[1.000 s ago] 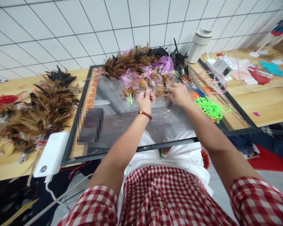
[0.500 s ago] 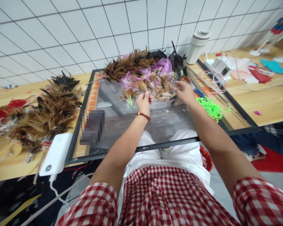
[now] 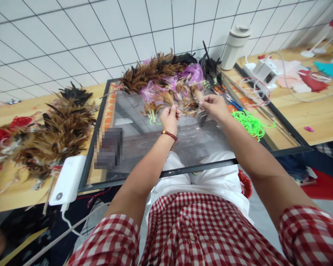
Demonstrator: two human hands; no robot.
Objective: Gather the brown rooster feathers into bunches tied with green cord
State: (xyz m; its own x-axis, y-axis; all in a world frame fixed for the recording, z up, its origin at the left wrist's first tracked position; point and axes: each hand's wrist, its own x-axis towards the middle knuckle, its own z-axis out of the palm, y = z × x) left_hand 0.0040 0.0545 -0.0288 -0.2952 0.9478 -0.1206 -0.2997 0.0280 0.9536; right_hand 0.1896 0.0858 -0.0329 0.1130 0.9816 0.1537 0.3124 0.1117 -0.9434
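My left hand (image 3: 170, 117), wearing a beaded bracelet, is closed, and a small fan of brown feathers (image 3: 168, 97) sticks up from its fingertips. To its right, my right hand (image 3: 215, 106) has thumb and forefinger pinched together at the edge of a loose feather pile (image 3: 192, 96). What lies between those fingertips is too small to make out. Left of my left hand lies another small feather bunch (image 3: 150, 109) with bright green cord ends (image 3: 153, 117). Behind both hands are crumpled purple plastic (image 3: 193, 74) and a thick brown feather garland (image 3: 152, 74).
A black-framed glass panel (image 3: 144, 147) lies across the wooden table (image 3: 291, 122). Green cords (image 3: 248, 123) and blue-handled pliers (image 3: 234, 103) are at right, below a white tumbler (image 3: 235, 48). At left are more feather garlands (image 3: 61, 129) and a white power bank (image 3: 68, 181).
My right hand has moved left to the feather pile, its fingertips drawing together. My left hand stays almost in place. Part of what looks like another person's hand now shows at the lower left edge.
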